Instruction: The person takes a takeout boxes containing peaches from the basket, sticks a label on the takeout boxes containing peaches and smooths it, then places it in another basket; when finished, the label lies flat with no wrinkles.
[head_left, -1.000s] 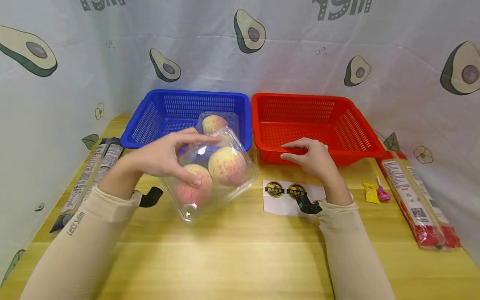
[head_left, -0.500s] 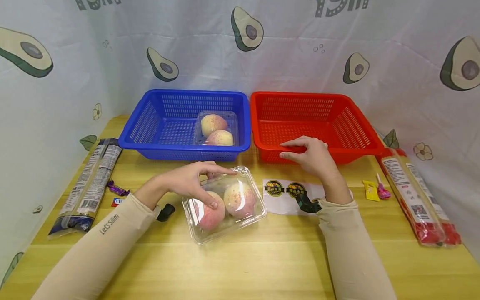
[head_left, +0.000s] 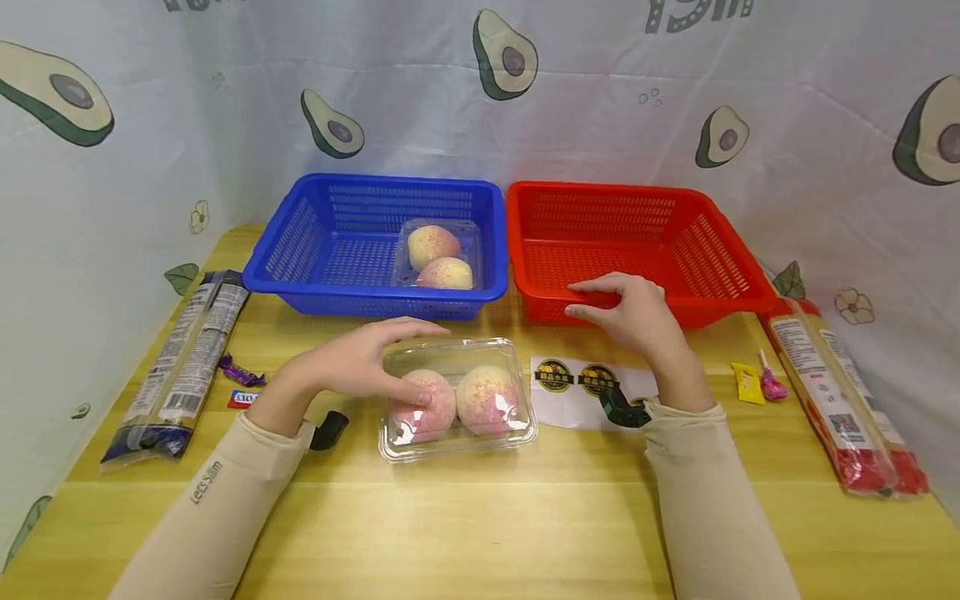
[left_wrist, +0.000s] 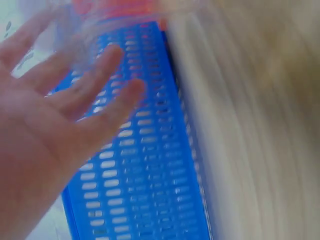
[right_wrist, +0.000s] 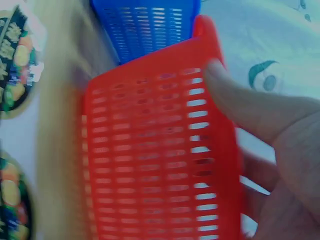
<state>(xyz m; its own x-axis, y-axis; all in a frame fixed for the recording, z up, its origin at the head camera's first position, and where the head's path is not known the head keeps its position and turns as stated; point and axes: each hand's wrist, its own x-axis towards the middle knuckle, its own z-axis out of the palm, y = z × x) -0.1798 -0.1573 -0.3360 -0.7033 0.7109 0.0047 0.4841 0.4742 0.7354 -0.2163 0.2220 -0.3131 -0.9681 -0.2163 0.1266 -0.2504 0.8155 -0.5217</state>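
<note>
A clear plastic box with two pink-and-yellow peaches lies on the table in front of the baskets. My left hand is over its left end, thumb above the left peach, fingers spread near the back edge. In the left wrist view those fingers are apart, the box a blur past them. My right hand holds the front rim of the red basket. The right wrist view shows its thumb on the outer side, fingers behind the rim.
The blue basket at back left holds another clear box of peaches. A sticker sheet lies before the red basket. Long packets, one dark and one red, flank the table. Small sweets and a lollipop lie beside them.
My left hand has brought the box of peaches down from in front of the blue basket to the table. The box has turned squarer and the fingers have loosened. The right hand stays at the red basket.
</note>
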